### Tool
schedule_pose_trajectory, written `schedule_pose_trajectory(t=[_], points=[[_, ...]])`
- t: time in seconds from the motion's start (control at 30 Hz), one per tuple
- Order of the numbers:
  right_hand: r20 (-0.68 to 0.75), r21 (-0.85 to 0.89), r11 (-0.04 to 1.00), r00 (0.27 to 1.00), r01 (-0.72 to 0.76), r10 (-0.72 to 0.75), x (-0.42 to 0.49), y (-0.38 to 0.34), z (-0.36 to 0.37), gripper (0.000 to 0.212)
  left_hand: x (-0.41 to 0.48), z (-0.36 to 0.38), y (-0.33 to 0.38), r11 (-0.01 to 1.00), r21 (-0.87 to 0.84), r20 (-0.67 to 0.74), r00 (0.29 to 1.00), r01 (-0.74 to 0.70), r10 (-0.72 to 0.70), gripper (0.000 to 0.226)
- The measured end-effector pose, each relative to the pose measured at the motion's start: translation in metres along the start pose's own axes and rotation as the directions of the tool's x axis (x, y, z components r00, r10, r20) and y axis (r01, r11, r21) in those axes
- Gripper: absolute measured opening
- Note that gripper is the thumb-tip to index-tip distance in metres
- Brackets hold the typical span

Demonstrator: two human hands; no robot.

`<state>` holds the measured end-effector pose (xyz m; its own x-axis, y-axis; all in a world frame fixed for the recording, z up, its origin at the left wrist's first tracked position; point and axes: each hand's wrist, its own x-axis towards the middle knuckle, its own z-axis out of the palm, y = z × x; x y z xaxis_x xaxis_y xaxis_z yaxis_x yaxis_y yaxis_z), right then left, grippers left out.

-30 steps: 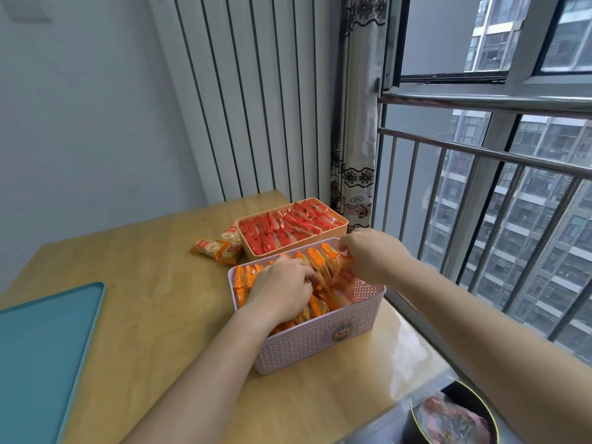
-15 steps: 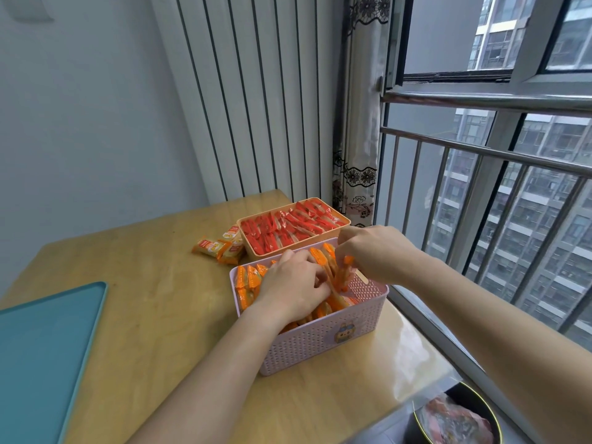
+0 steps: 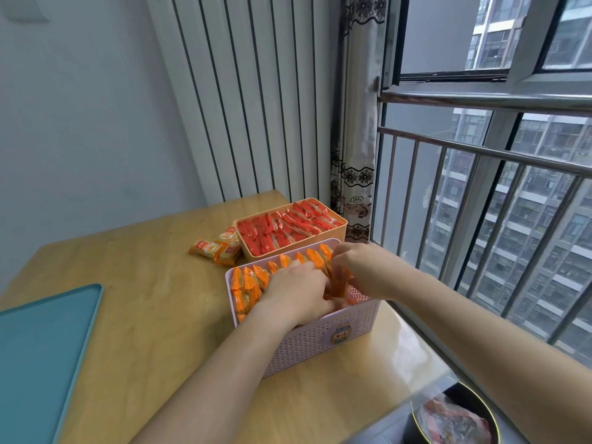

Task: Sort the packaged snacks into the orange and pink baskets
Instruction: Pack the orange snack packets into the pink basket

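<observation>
While the right hand (image 3: 362, 270) pinches orange packets (image 3: 253, 280) in the pink basket (image 3: 320, 344), left hand's (image 3: 294, 293) grip unreadable, crowded rows may buckle and spill.

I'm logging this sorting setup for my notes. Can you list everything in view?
table: one, light wood, under everything
pink basket: one, pink, nearest, by the window
orange packets: many, orange, in the pink basket
orange basket: one, pale orange, behind the pink one
red packets: many, red, in the orange basket
loose packets: about three, orange-yellow, on table left of orange basket
tray: one, teal, table's left
bin: one, dark, lower right, below the table
curtain: one, pale with dark pattern, beside window
left hand: one, on orange packets in pink basket
right hand: one, fingers curled on orange packets, basket's far right
</observation>
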<state>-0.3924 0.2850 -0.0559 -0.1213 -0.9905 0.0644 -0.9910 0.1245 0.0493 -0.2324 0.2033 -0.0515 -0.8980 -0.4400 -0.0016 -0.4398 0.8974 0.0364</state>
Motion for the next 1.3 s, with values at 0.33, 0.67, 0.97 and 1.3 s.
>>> schedule_pose_trajectory(t=[0.33, 0.67, 0.97, 1.3], points=[[-0.203, 0.324, 0.943, 0.969, -0.071, 0.143, -0.015, 0.007, -0.034, 0.035, 0.005, -0.009, -0.013, 0.892, -0.453, -0.030, 1.000, -0.006, -0.008, 0.014], [-0.037, 0.663, 0.748, 0.998, -0.005, 0.040, -0.023, -0.005, -0.050, 0.044, -0.006, -0.034, -0.017, 0.550, -0.834, -0.063, 0.980, 0.053, -0.191, 0.016], [-0.139, 0.595, 0.784, 0.938, -0.177, 0.317, -0.033, -0.009, -0.039, 0.017, -0.008, -0.003, -0.031, 0.886, -0.463, -0.142, 0.984, 0.032, -0.109, 0.012], [0.189, 0.329, 0.912, 0.964, -0.243, 0.188, -0.029, -0.045, -0.023, 0.050, -0.012, 0.008, -0.038, 0.872, -0.487, -0.067, 0.993, 0.051, -0.096, 0.045]])
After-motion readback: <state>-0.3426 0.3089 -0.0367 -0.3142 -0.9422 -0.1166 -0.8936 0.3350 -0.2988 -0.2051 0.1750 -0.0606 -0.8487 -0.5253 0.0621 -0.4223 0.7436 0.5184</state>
